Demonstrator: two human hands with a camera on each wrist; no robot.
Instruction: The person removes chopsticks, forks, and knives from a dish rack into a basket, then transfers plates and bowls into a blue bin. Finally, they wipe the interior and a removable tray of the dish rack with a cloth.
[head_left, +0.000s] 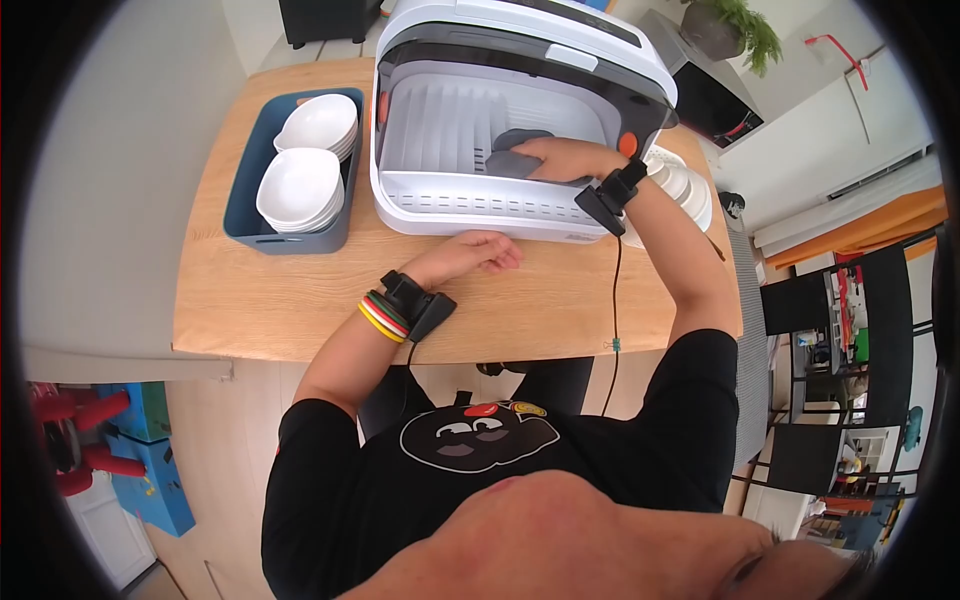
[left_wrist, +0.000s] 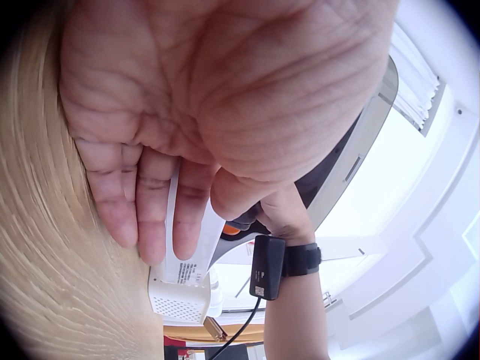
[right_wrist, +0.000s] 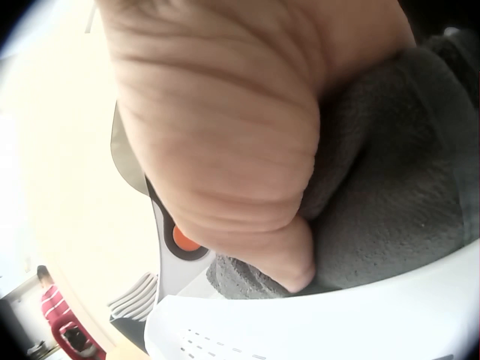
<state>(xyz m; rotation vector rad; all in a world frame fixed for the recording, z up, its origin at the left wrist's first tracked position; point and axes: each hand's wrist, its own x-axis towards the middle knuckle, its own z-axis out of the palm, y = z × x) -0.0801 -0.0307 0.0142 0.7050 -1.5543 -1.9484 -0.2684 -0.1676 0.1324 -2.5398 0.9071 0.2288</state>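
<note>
Inside a white dish box (head_left: 490,224) with a raised dark see-through lid, my right hand (head_left: 575,160) holds a bunched dark grey cloth (head_left: 510,164). The right wrist view shows the cloth's folds beside the palm, with the thumb bent against it just above the white front wall. Ribbed slots (head_left: 440,125) line the box floor to the left of the cloth. My left hand (head_left: 470,257) rests on the wooden table (head_left: 540,300), close to the box's front edge. Its fingers are relaxed and slightly bent, holding nothing.
Left of the box stands a blue-grey bin (head_left: 240,195) with two stacks of white bowls (head_left: 300,185). To the right, white plates (head_left: 680,185) stand partly behind my right forearm. A thin black cable (head_left: 616,290) hangs from the right wrist camera over the table edge.
</note>
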